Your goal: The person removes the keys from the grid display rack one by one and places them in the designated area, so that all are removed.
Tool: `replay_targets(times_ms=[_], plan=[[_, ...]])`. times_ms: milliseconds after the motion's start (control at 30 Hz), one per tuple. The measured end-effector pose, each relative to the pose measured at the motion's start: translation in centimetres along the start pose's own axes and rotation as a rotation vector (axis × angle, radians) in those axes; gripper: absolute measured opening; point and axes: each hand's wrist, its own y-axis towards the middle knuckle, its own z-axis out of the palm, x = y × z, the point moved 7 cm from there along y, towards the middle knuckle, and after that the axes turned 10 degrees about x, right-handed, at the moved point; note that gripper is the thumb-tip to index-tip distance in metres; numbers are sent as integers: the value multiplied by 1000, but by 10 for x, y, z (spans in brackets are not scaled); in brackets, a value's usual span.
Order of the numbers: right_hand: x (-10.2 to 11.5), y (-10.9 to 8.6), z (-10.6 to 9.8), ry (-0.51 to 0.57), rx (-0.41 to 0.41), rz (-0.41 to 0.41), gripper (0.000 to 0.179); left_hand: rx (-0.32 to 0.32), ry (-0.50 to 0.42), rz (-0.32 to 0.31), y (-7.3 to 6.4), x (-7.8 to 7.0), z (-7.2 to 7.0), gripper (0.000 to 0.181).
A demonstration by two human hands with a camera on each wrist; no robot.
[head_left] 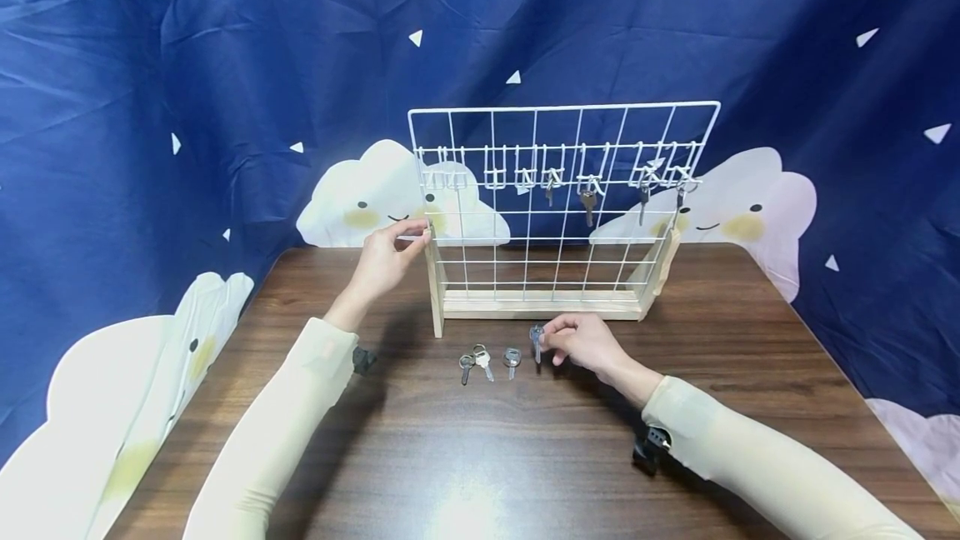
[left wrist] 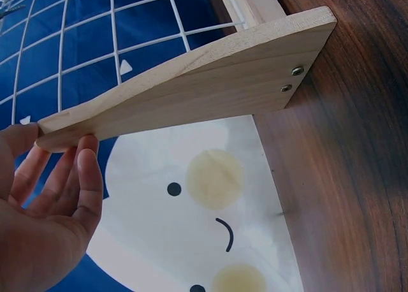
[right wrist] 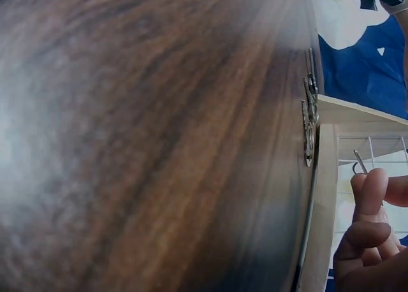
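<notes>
A white wire grid rack (head_left: 566, 107) stands on a wooden base (head_left: 540, 305) at the table's back. My left hand (head_left: 381, 261) pinches the upper end of the rack's left wooden side piece (left wrist: 191, 88), thumb on one face and fingertips on the other. In front of the base, my right hand (head_left: 585, 344) holds a silver key with a ring (head_left: 536, 340) between thumb and fingers, low over the table. To its left lie three more ringed keys: one silver (head_left: 512, 361), one pale (head_left: 483, 362) and one darker (head_left: 466, 368).
Several keys, among them a brownish key (head_left: 588, 205), hang from hooks on the rack's right half. The left hooks (head_left: 453, 177) carry no keys. A dark wooden table (head_left: 450, 465) lies below, with a blue curtain (head_left: 300, 40) patterned with clouds behind.
</notes>
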Motion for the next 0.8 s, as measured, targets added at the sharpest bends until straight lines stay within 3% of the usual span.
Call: replay_targets(times_ms=[400,800], plan=[[-9,1,7,-12,37,34,14,-2,0,15,0,-1,0,33],[-13,0,14,-53,92,46,9,8,-1,-11,0,1,0,32]])
